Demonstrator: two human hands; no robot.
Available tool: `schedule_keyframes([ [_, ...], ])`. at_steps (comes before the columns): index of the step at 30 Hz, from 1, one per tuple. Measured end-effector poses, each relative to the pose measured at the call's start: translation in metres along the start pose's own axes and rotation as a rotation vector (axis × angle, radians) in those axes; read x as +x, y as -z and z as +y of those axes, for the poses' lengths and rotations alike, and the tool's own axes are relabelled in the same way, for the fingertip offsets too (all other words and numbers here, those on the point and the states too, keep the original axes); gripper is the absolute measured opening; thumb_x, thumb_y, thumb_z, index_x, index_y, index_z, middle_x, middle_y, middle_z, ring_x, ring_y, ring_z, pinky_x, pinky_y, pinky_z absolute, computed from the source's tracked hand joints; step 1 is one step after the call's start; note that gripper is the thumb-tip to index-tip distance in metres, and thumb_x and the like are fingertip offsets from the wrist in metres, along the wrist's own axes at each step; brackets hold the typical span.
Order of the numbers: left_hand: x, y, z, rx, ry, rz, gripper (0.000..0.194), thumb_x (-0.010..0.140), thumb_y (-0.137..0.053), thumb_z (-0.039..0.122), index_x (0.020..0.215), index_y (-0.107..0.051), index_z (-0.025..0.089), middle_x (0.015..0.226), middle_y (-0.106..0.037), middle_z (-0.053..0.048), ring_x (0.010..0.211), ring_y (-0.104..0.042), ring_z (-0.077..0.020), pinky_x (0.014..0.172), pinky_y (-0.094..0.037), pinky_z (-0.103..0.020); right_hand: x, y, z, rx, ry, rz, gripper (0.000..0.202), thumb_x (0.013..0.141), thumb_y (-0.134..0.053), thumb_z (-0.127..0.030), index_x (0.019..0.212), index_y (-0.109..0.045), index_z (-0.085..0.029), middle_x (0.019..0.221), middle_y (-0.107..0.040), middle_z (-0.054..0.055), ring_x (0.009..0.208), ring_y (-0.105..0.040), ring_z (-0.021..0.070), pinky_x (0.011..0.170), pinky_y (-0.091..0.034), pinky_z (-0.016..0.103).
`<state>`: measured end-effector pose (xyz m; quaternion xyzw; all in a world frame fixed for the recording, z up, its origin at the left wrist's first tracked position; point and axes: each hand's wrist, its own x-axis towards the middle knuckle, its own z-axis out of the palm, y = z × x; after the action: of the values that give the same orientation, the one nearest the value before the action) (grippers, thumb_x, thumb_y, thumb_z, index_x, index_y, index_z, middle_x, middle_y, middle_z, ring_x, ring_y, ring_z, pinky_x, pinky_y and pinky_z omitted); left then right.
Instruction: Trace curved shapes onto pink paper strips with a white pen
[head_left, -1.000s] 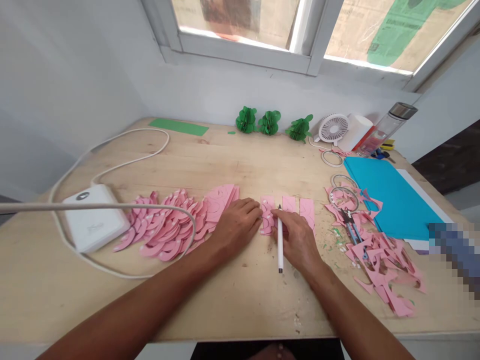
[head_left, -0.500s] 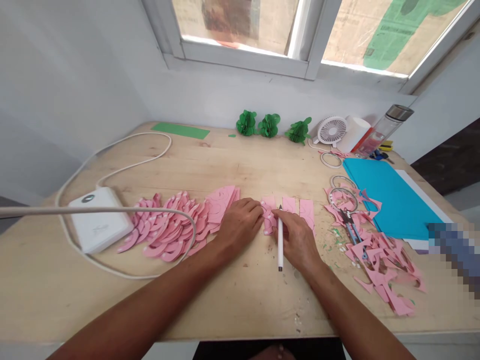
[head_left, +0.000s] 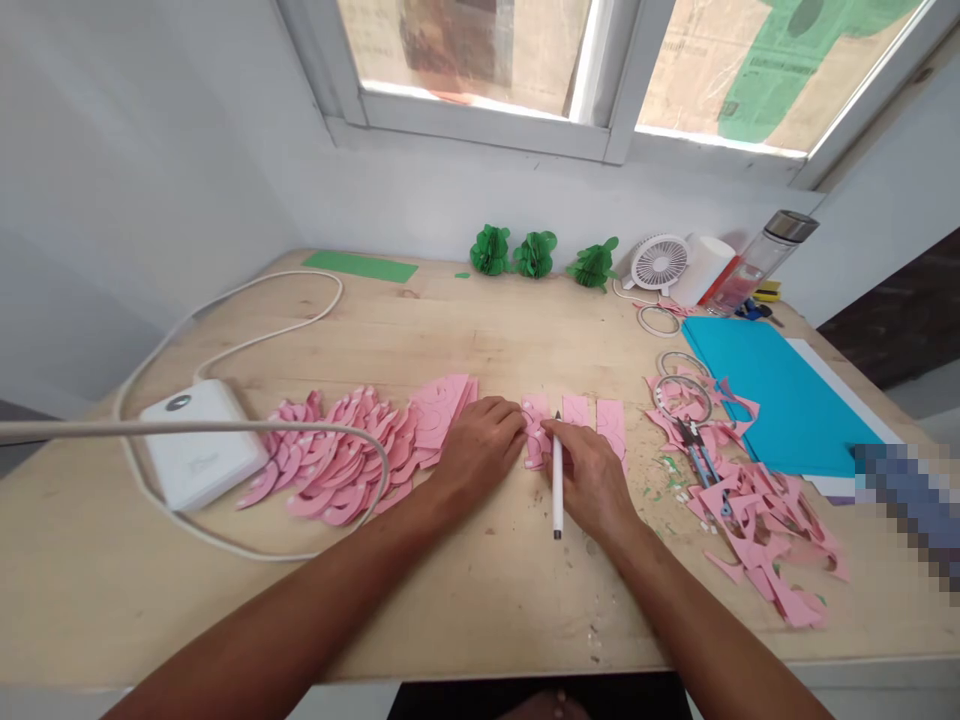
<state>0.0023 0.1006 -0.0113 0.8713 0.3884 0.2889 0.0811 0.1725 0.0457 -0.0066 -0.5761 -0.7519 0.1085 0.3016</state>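
A small pink paper piece (head_left: 533, 440) with a curved shape on it lies between my hands. My left hand (head_left: 484, 440) is closed, its bent fingertips pressing the piece's left edge against the table. On the other side, my right hand (head_left: 596, 478) has its fingers pinched at the piece's right edge and also keeps a white pen (head_left: 557, 490), dark tip pointing away from me. My right fingertips are partly hidden. Just beyond that hand lie pink paper rectangles (head_left: 610, 420) with drawn curves. A stack of pink sheets (head_left: 439, 410) touches the area left of my left hand.
Curved pink cutouts (head_left: 341, 450) are heaped at left beside a white power bank (head_left: 202, 445), with a cable (head_left: 225, 427) looping over them. Scissors (head_left: 701, 460) lie among pink scraps (head_left: 780, 530) at right, near a blue folder (head_left: 772, 395). Green paper ornaments (head_left: 535, 255) and a fan (head_left: 660, 263) stand behind.
The camera view has shifted slightly. Both hands stay in practically the same place, on the pink piece and with the pen in the right hand.
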Motion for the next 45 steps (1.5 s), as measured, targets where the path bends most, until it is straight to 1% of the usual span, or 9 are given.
schedule_keyframes([
  [5, 0.0015, 0.0002, -0.0001, 0.019, 0.015, -0.020, 0.015, 0.088, -0.050, 0.013, 0.079, -0.062, 0.017, 0.093, -0.068, -0.006, 0.091, -0.059, -0.0201, 0.084, -0.048, -0.036, 0.0002, -0.0007, 0.0022, 0.015, -0.003, 0.012, 0.030, 0.086, -0.051, -0.017, 0.112, -0.064, -0.021, 0.109, -0.069, 0.010, 0.098, -0.062, 0.0236, 0.084, -0.048, 0.038],
  [12, 0.0067, 0.0025, -0.0003, 0.096, 0.036, -0.131, 0.013, 0.086, -0.053, 0.014, 0.079, -0.064, 0.015, 0.091, -0.069, -0.007, 0.093, -0.059, -0.0218, 0.083, -0.047, -0.036, 0.0003, -0.0010, 0.0036, 0.028, 0.000, 0.030, 0.031, 0.086, -0.050, -0.017, 0.114, -0.064, -0.022, 0.109, -0.069, 0.009, 0.096, -0.062, 0.0228, 0.082, -0.049, 0.037],
  [15, 0.0088, 0.0034, 0.0015, 0.112, 0.049, -0.147, 0.014, 0.086, -0.052, 0.014, 0.079, -0.064, 0.015, 0.092, -0.068, -0.007, 0.094, -0.060, -0.0218, 0.082, -0.047, -0.036, 0.0005, -0.0008, 0.0036, 0.028, -0.004, 0.020, 0.031, 0.086, -0.050, -0.016, 0.113, -0.064, -0.021, 0.109, -0.069, 0.009, 0.095, -0.063, 0.0231, 0.082, -0.049, 0.037],
  [19, 0.0096, 0.0039, 0.0039, 0.096, 0.059, -0.128, 0.017, 0.087, -0.049, 0.014, 0.078, -0.063, 0.016, 0.090, -0.068, -0.007, 0.091, -0.059, -0.0208, 0.081, -0.047, -0.035, 0.0003, -0.0008, 0.0031, 0.034, -0.019, 0.023, 0.030, 0.087, -0.049, -0.018, 0.112, -0.065, -0.020, 0.110, -0.069, 0.011, 0.097, -0.063, 0.0236, 0.083, -0.050, 0.038],
  [26, 0.0075, 0.0019, 0.0016, 0.026, 0.051, -0.055, 0.017, 0.088, -0.048, 0.014, 0.078, -0.062, 0.017, 0.092, -0.068, -0.006, 0.094, -0.058, -0.0207, 0.084, -0.046, -0.035, -0.0004, -0.0022, 0.0028, 0.041, -0.032, 0.039, 0.031, 0.087, -0.049, -0.018, 0.114, -0.063, -0.020, 0.108, -0.069, 0.010, 0.097, -0.063, 0.0235, 0.083, -0.050, 0.038],
  [32, 0.0060, -0.0010, -0.0036, 0.016, 0.029, -0.051, 0.013, 0.088, -0.051, 0.017, 0.081, -0.063, 0.018, 0.094, -0.069, -0.006, 0.093, -0.058, -0.0213, 0.085, -0.046, -0.037, -0.0003, -0.0021, 0.0038, 0.009, -0.046, 0.067, 0.034, 0.085, -0.049, -0.017, 0.117, -0.061, -0.019, 0.103, -0.070, 0.009, 0.093, -0.062, 0.0236, 0.080, -0.049, 0.036],
  [38, 0.0050, 0.0005, -0.0028, -0.002, 0.015, -0.037, 0.017, 0.089, -0.048, 0.017, 0.081, -0.063, 0.018, 0.095, -0.069, -0.006, 0.093, -0.059, -0.0209, 0.085, -0.046, -0.038, 0.0003, 0.0003, 0.0019, -0.017, -0.029, 0.026, 0.035, 0.082, -0.051, -0.013, 0.115, -0.062, -0.018, 0.102, -0.069, 0.010, 0.094, -0.060, 0.0245, 0.081, -0.048, 0.038],
  [45, 0.0057, 0.0007, -0.0005, 0.000, 0.016, -0.036, 0.016, 0.089, -0.049, 0.016, 0.083, -0.064, 0.019, 0.096, -0.069, -0.006, 0.094, -0.059, -0.0207, 0.086, -0.047, -0.039, 0.0001, 0.0019, 0.0005, -0.009, -0.035, 0.008, 0.036, 0.082, -0.052, -0.012, 0.116, -0.062, -0.020, 0.103, -0.069, 0.010, 0.094, -0.059, 0.0246, 0.081, -0.047, 0.038],
])
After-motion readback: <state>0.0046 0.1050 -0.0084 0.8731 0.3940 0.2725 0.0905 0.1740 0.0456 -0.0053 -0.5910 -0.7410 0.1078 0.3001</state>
